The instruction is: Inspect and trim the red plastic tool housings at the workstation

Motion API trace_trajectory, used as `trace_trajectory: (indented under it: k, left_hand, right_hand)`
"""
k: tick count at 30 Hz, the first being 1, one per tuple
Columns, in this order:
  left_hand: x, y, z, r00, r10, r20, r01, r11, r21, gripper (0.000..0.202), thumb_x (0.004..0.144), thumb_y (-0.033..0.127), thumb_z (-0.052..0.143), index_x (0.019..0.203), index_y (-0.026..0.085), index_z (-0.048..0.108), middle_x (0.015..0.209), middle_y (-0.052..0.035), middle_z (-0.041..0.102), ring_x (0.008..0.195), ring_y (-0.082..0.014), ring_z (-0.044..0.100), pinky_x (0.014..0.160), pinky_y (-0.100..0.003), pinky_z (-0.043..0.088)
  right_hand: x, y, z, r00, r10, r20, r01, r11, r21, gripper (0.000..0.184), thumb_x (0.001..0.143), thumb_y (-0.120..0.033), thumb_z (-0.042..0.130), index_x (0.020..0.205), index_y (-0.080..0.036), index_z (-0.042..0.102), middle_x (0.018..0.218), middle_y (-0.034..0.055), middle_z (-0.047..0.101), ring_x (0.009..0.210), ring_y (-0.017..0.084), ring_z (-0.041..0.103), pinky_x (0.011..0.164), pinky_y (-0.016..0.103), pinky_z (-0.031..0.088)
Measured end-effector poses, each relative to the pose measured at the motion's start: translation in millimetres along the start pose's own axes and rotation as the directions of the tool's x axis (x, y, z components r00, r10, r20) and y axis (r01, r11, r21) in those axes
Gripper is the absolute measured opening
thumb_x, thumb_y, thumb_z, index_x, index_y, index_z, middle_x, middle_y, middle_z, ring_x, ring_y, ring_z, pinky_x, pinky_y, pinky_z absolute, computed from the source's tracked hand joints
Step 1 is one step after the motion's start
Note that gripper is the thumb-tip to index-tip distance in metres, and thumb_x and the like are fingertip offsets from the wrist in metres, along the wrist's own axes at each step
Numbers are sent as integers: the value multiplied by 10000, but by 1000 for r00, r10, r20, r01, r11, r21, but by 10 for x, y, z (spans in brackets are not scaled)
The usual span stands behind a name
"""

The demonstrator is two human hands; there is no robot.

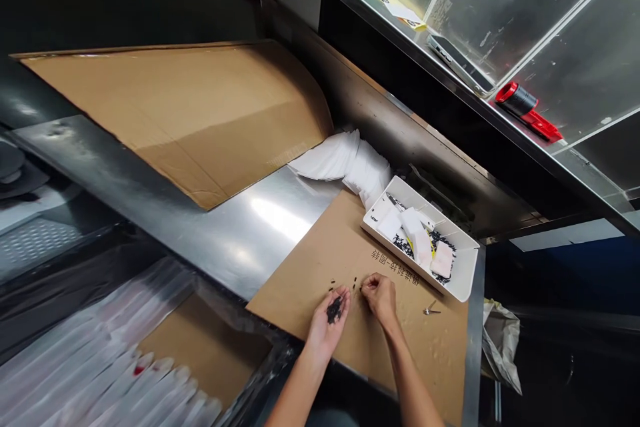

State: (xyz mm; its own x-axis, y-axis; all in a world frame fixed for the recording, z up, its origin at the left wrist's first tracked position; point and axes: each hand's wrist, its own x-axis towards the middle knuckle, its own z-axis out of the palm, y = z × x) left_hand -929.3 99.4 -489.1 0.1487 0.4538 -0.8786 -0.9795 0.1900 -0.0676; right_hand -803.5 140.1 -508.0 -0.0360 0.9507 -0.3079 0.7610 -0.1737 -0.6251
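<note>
My left hand (323, 332) is cupped palm up above the cardboard sheet (313, 267), with a small heap of tiny black pieces (335, 309) lying in it. Just to its right, my right hand (382, 299) has its fingers pinched together close to the sheet; whatever may be between the fingertips is too small to make out. A few loose black pieces (355, 279) lie on the cardboard between and beyond the hands. Behind my right hand stands a white plastic tray (467, 275) holding many more black pieces, white paper-like packets (416, 233) and a pinkish block (443, 259).
A large cardboard sheet (200, 113) covers the metal table's (225, 240) far left. White sheets (330, 157) lie behind. Small metal items (431, 310) rest right of my hands. The raised shelf carries a phone (460, 63) and a red-black tool (527, 110). Clear plastic-wrapped items (115, 373) sit lower left.
</note>
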Motion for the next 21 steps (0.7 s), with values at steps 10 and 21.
trace_trajectory:
  k: [10, 21]
  left_hand:
    - [50, 38, -17, 999, -47, -3, 46, 998, -41, 79, 928, 165, 556, 886, 118, 603, 783, 12, 614, 629, -93, 606, 526, -205, 537]
    - [-45, -1, -88, 1000, -8, 22, 8, 1000, -9, 104, 932, 149, 543, 982, 101, 620, 923, -45, 673, 769, -136, 670, 608, -247, 588]
  right_hand:
    - [-154, -40, -204, 1000, -1, 5, 1, 1000, 18, 226, 942, -353, 587, 907, -138, 646, 774, -11, 656, 705, 130, 641, 712, 316, 542]
    - [-112, -158, -36, 1000, -29, 8, 30, 984, -178, 193, 910, -297, 628, 794, -143, 616, 741, -24, 606, 687, 119, 589, 689, 296, 511]
